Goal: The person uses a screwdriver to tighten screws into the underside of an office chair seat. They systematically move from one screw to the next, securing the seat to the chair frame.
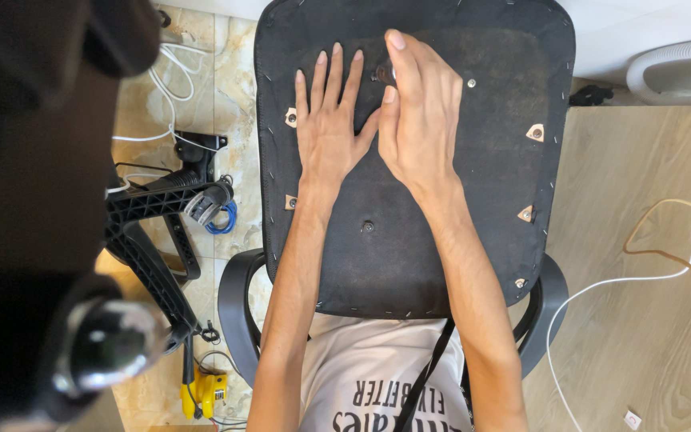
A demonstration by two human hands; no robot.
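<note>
Left hand (329,128) spread flat on black seat underside (473,240); right hand (419,112) pinching knob (383,74); tiled floor (233,56).

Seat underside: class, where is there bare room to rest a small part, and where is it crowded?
Bare: the seat panel between the wrists, and its right side beside the right hand. Crowded: top centre, under the left hand.

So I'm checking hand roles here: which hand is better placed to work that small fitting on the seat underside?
Probably the right hand: its fingertips are already on the fitting. The left hand lies flat on the seat beside it.
</note>
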